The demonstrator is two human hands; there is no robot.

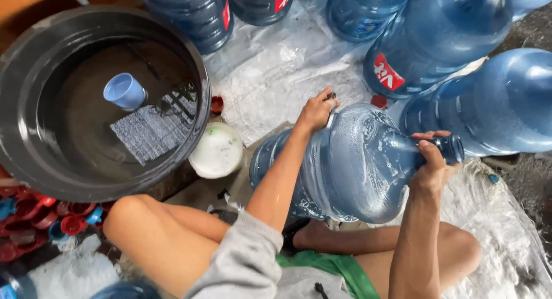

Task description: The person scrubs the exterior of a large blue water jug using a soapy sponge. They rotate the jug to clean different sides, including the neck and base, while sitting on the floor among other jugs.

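Note:
A big blue water jug (pixel 356 161) lies on its side across my lap, wet and soapy, with its neck pointing right. My left hand (pixel 317 110) rests on the jug's upper side, fingers curled round a small dark object (pixel 331 95) pressed to the plastic. What that object is, I cannot tell. My right hand (pixel 432 161) grips the jug's neck just behind the mouth (pixel 454 148). My bare knees show below the jug.
A wide black tub (pixel 23 161) of water stands at the left with a blue cup (pixel 124 91) floating in it. A white bowl (pixel 217 150) sits beside it. Several blue jugs (pixel 454 34) crowd the top and right on a plastic sheet (pixel 276 75). Red and blue caps (pixel 40 215) lie at the lower left.

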